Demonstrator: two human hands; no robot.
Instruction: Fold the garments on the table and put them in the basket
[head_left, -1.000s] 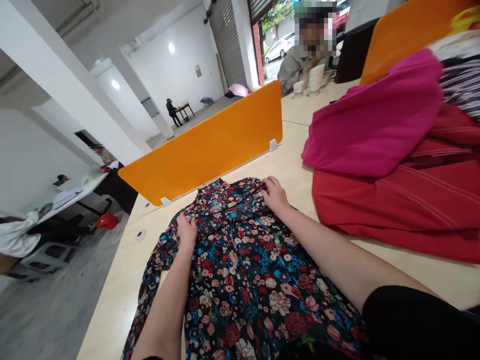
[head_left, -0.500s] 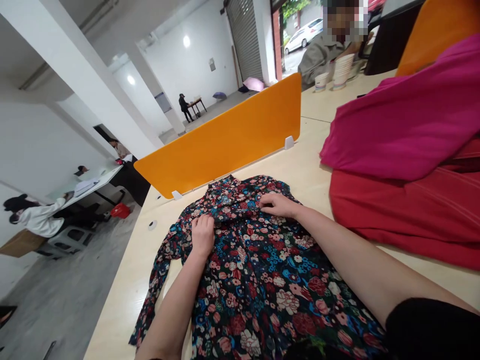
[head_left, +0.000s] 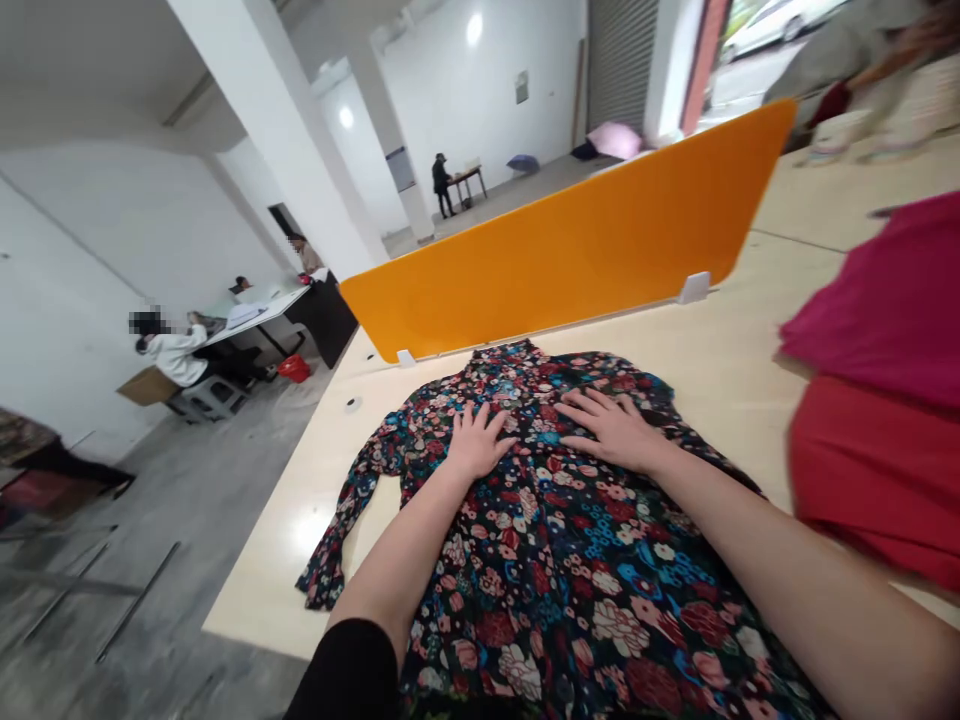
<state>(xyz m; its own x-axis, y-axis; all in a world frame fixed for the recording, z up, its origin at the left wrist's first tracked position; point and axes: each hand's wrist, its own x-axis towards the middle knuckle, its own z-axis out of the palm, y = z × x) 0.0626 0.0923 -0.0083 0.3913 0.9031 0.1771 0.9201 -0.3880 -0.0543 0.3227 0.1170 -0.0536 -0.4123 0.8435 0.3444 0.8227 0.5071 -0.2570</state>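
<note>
A dark long-sleeved shirt with a red, pink and blue flower print lies spread on the pale wooden table, its collar toward the orange divider. My left hand rests on the upper chest of the shirt, palm down, fingers spread. Across the front from it, my right hand lies just as flat on the cloth, fingers apart. Neither hand grips anything. The shirt's left-lying sleeve reaches down along the table; my right forearm covers part of the other sleeve.
An orange divider stands behind the collar. Folded magenta cloth and red cloth lie at the right. Paper cups and a person's arm are at the back right. Several people are farther off at the left and back.
Both hands have let go of the pinched cloth and opened flat on it. The fold across the chest now lies smoother. My view has turned left.
</note>
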